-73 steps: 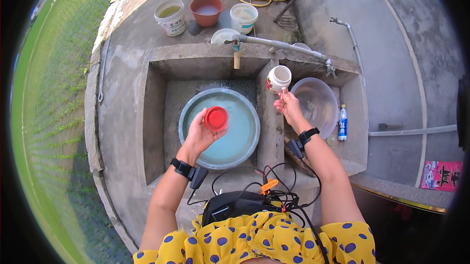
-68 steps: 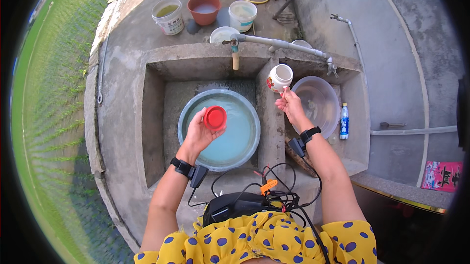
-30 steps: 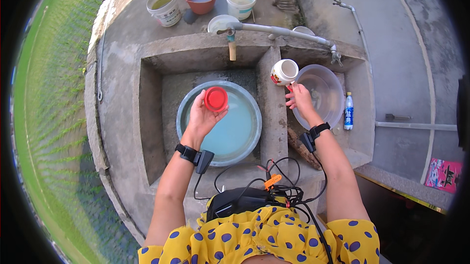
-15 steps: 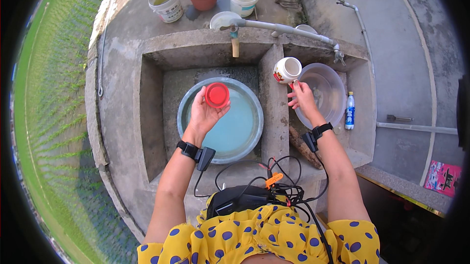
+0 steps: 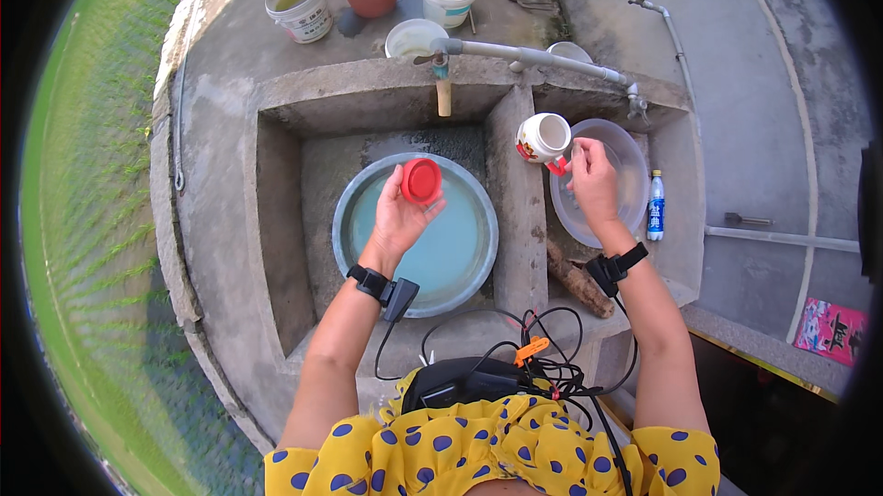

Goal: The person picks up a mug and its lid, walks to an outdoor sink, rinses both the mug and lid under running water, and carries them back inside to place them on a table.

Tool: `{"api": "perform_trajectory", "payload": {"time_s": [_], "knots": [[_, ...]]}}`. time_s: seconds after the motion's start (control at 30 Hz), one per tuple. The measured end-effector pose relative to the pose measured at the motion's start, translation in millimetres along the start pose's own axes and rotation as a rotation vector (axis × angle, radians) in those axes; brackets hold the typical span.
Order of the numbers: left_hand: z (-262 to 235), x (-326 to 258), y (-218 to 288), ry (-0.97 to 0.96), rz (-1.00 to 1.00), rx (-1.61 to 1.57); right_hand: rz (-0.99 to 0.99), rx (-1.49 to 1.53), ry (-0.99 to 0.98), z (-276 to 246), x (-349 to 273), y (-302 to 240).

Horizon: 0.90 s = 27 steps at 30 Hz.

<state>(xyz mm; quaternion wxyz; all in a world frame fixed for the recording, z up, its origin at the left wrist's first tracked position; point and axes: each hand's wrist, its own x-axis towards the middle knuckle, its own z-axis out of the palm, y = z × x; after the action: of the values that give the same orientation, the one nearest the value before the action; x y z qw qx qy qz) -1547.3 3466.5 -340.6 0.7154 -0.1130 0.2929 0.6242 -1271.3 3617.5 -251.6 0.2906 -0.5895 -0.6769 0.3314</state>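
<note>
My left hand (image 5: 397, 220) holds a round red lid (image 5: 422, 181) by its edge, over a wide blue-grey basin (image 5: 342, 248) of bluish water. A white mug (image 5: 531, 138) with a coloured print stands upright on the concrete divider between two sink bays, its red handle (image 5: 558, 167) pointing toward my right hand. My right hand (image 5: 594, 176) hovers beside that handle with thumb and fingertips drawn together. Whether anything sits between those fingertips is hidden. Below that hand lies a clear plastic tub (image 5: 633, 158) in the right bay.
A pipe (image 5: 543, 57) with taps crosses the sink's back edge. In the right bay are a blue-labelled bottle (image 5: 656, 206) and a brown log-like piece (image 5: 579, 283). Buckets (image 5: 299, 7) stand behind. Black cables (image 5: 552, 349) hang at my waist.
My right hand has shifted right from the mug's handle, showing more of it. My left hand has tilted the red lid and moved it slightly right. The view has shifted a little.
</note>
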Motion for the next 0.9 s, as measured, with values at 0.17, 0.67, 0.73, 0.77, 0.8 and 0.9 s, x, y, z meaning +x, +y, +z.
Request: {"api": "perform_trajectory", "payload": {"time_s": [0.17,0.67,0.73,0.77,0.8,0.9], "knots": [[-3,22,-7,-0.021,-0.003,-0.04,-0.362,-0.116,-0.306,36,17,-63],[-5,46,-11,-0.055,-0.076,-0.144,-0.444,-0.533,-0.145,171,100,-166],[-6,48,-11,-0.072,-0.072,-0.147,-0.488,-0.553,-0.103,179,100,-160],[-7,50,-10,-0.091,-0.068,-0.149,-0.532,-0.573,-0.057,183,101,-158],[-7,53,-10,-0.089,-0.067,-0.147,-0.533,-0.571,-0.057,185,103,-154],[-7,56,-10,-0.112,-0.079,-0.161,-0.555,-0.546,-0.054,183,102,-150]]}}
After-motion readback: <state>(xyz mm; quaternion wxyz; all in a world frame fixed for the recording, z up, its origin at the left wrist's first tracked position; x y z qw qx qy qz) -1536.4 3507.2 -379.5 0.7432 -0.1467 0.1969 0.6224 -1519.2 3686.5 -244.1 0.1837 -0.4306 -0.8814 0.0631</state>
